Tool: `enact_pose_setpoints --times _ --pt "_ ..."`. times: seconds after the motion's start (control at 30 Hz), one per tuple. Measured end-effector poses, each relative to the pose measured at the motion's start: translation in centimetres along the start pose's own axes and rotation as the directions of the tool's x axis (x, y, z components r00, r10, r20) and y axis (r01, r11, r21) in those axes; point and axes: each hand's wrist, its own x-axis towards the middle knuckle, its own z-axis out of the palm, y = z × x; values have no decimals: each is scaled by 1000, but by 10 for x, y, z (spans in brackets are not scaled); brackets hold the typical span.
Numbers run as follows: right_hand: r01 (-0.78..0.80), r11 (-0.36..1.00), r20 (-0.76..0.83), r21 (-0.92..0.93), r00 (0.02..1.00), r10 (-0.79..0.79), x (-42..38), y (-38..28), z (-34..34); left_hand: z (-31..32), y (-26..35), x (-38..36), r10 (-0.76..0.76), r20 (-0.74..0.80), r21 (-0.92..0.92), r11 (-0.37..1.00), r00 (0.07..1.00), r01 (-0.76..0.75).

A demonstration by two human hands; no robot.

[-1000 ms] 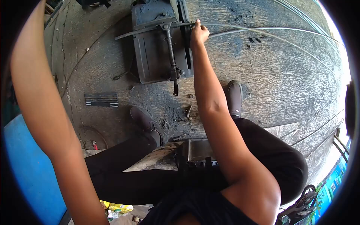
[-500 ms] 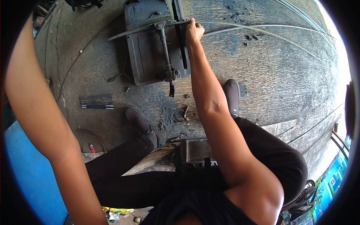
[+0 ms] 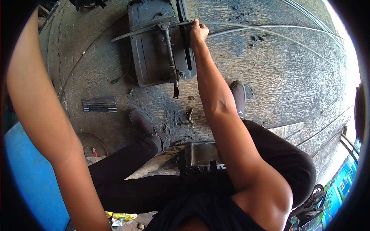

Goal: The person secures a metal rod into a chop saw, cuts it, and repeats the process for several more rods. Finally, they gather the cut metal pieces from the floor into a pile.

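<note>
At the top centre, my right hand (image 3: 199, 32) is closed around a long thin metal rod (image 3: 227, 24), beside a dark metal machine base with a clamp (image 3: 150, 27). The rod runs on to the right of my hand. A threaded screw (image 3: 169, 50) lies across the base, with a small handle at its lower end. My left arm reaches up along the left edge, and my left hand is outside the view.
Several short dark bars (image 3: 99, 104) lie side by side on the floor at the left. A bolt (image 3: 190, 114) and a nut (image 3: 192, 98) lie between my shoes. Long rods (image 3: 308, 14) cross the upper right. A metal box (image 3: 204, 154) is near my legs.
My right hand and forearm have shifted very slightly left and still hold the rod. The left arm has moved a little to the right.
</note>
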Motion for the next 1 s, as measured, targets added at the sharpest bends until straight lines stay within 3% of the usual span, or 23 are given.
enact_pose_setpoints --times 0.3,0.47,0.57,0.63,0.7,0.8,0.87,0.93,0.97,1.0 --pt "9 995 -10 -100 1000 -10 -2 -3 0 -3 6 1 1 -2 -5 1000 1000 -1" --pt "13 998 -18 -55 1000 -14 -4 -4 -1 -6 9 5 3 4 -16 1000 1000 -3" --pt "-144 937 93 317 988 120 -3 -1 -7 -8 14 7 7 4 -44 999 1000 -7" --pt "-187 915 116 357 981 155 -6 2 -15 -6 20 3 7 3 -81 997 1000 -7" --pt "-199 929 126 312 978 167 -11 8 -22 0 24 -20 -50 -35 -134 990 998 45" --pt "-182 942 82 284 983 165 -18 5 -22 19 12 -40 -326 -255 -233 935 910 269" --pt "-101 952 48 289 995 91 -15 10 -18 21 2 -63 -97 -165 -83 993 982 84" --pt "-108 961 -28 255 992 119 -23 3 -18 17 -13 -84 166 -83 103 982 983 -157" --pt "-150 950 -55 273 984 171 -27 -3 -20 30 -8 -92 138 -166 49 990 976 -132" --pt "-192 926 -63 326 973 224 -30 -9 -21 34 -7 -101 143 -152 54 989 978 -136"
